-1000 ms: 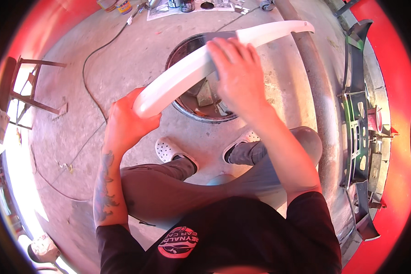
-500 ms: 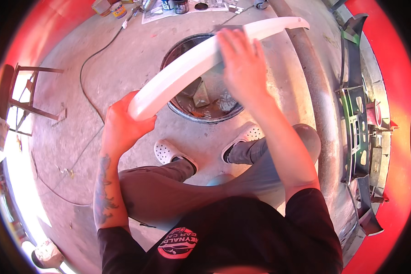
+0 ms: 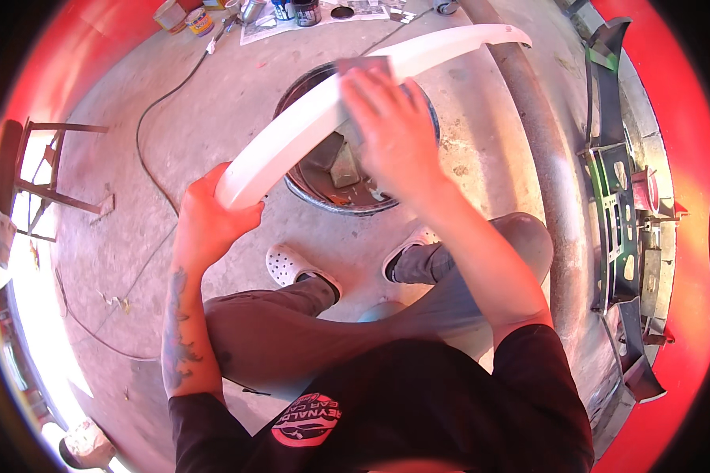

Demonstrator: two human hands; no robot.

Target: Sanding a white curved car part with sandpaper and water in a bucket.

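On a concrete workshop floor [image 3: 213, 102], the left hand [image 3: 209, 225] grips a white trim strip's [image 3: 292, 142] end; the right hand [image 3: 390, 130], fingers flat together, presses sandpaper [image 3: 363, 65] best kept flush.

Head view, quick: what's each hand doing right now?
Left hand: closed around the lower end of the long white curved panel.
Right hand: flat, pressing a grey sanding sheet on the panel.

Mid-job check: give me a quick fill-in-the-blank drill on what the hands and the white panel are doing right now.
1. The left hand grips the ____ end of the long white panel.
2. The right hand presses a grey ____ flat onto the panel.
3. Under the panel stands a round metal ____.
4. Paint cans stand on the ____ at the far wall.

Missing words: lower; sanding sheet; drum; floor
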